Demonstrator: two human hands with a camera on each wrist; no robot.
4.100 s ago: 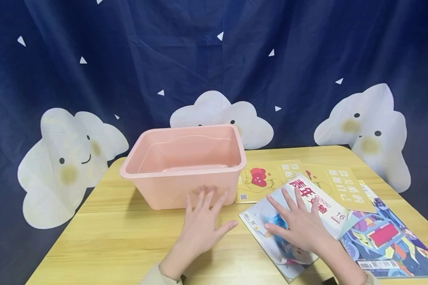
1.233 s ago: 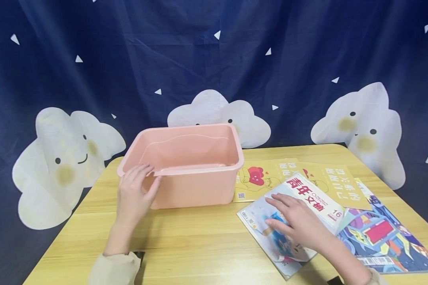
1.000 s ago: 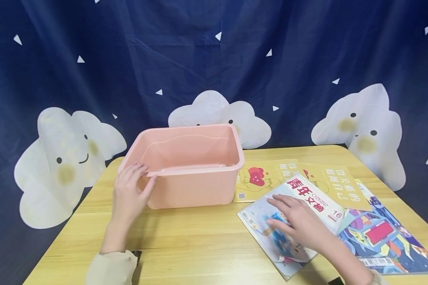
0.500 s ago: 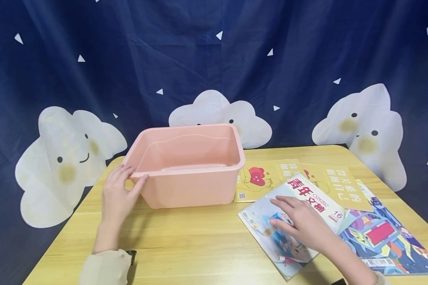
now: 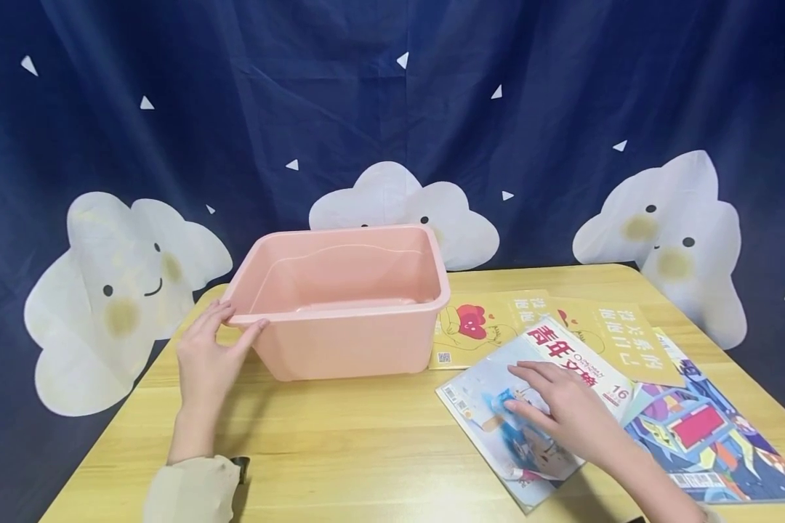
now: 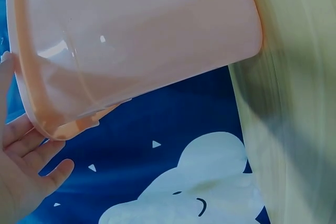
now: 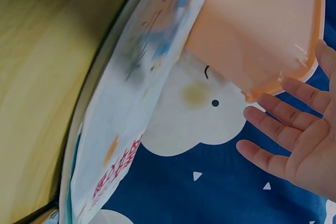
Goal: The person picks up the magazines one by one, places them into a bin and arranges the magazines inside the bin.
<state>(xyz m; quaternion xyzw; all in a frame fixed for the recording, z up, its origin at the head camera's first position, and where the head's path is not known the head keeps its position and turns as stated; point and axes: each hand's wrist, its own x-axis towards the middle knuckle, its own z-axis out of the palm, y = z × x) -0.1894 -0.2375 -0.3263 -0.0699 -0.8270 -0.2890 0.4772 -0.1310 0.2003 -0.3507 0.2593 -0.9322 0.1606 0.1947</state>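
on the bench (image 5: 340, 450), the pink tub (image 5: 353, 345) stands upright, left of the red-titled magazine (image 5: 517, 436), which lies partly over yellow books (image 5: 634, 349). the person's left hand (image 5: 206, 359) has its fingers lightly bent around the tub's near left corner, thumb at the front rim; how firmly cannot be told. the right hand (image 5: 572, 407), loosely spread and holding nothing, hovers above the magazine. the tub looks light, so steadying it probably needs only gentle, even pressure at that corner.
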